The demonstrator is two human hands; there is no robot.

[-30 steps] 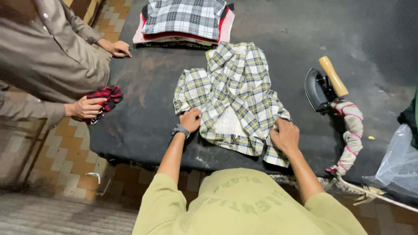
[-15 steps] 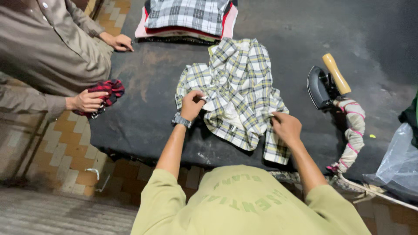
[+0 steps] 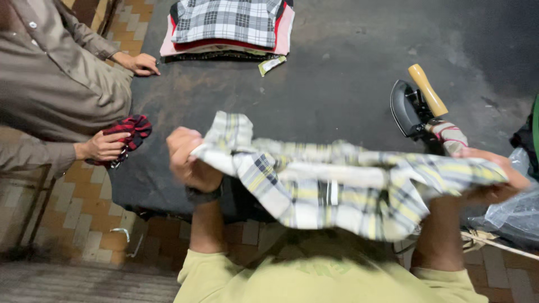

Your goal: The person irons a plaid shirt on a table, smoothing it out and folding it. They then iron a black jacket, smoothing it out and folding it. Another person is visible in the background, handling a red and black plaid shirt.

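A person's left hand (image 3: 188, 160) and right hand (image 3: 494, 182) each grip 1 end of a plaid shirt (image 3: 331, 188), stretched in the air above the dark table (image 3: 337, 95). The cloth looks light and limp, best held by its edges.

Small green tag (image 3: 272, 65) beside folded stack (image 3: 227, 28)
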